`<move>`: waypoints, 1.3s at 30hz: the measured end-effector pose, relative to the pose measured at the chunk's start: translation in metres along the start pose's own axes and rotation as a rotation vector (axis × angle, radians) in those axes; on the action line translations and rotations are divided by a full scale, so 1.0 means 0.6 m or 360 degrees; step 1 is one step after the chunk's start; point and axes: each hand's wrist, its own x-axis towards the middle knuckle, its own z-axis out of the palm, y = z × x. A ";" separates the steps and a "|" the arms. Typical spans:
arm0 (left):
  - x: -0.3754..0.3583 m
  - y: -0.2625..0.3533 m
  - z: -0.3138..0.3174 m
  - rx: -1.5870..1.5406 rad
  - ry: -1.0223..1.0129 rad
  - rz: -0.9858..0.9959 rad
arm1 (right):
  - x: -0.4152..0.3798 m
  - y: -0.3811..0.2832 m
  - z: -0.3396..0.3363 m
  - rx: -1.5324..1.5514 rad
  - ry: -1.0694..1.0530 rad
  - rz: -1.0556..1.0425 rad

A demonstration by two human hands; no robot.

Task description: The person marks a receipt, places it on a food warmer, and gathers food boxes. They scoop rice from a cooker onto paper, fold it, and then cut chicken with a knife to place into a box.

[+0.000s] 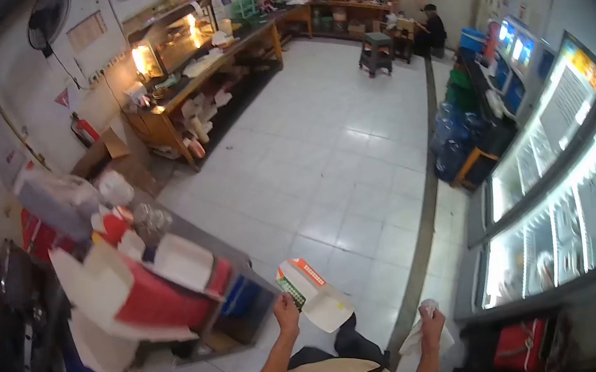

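Observation:
An open paper takeaway box (pixel 329 311), white inside with orange and green print on its lid, is held out in front of my body. My left hand (pixel 285 314) is closed on the lid's left edge. Off to the right, my right hand (pixel 432 323) grips a crumpled white tissue (pixel 416 338), part of it hanging below the fingers. Left of my left hand is a counter with an open carton (pixel 103 289) and a white tray-like box (pixel 183 263) on it.
Lit glass-door fridges (pixel 547 227) line the right side, with blue water bottles (pixel 452 141) beyond them. A heated display case (pixel 168 44) sits on the left-hand workbench (pixel 159 118). Further back are a dark stool (pixel 376 53) and a seated person (pixel 433 30). A fire extinguisher (pixel 84 129) hangs at left.

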 end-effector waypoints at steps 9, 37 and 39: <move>0.447 0.135 0.124 -0.0035 0.0495 0.0177 | 0.524 -0.430 0.499 -0.0130 -0.0765 -0.0241; 2.028 0.768 0.734 -0.0351 0.0630 0.0229 | 1.661 -0.986 1.864 -0.0424 -0.0704 -0.0259; 2.115 0.815 0.716 -0.0311 0.0910 0.0285 | 1.691 -1.106 2.023 -0.0307 -0.1002 -0.0342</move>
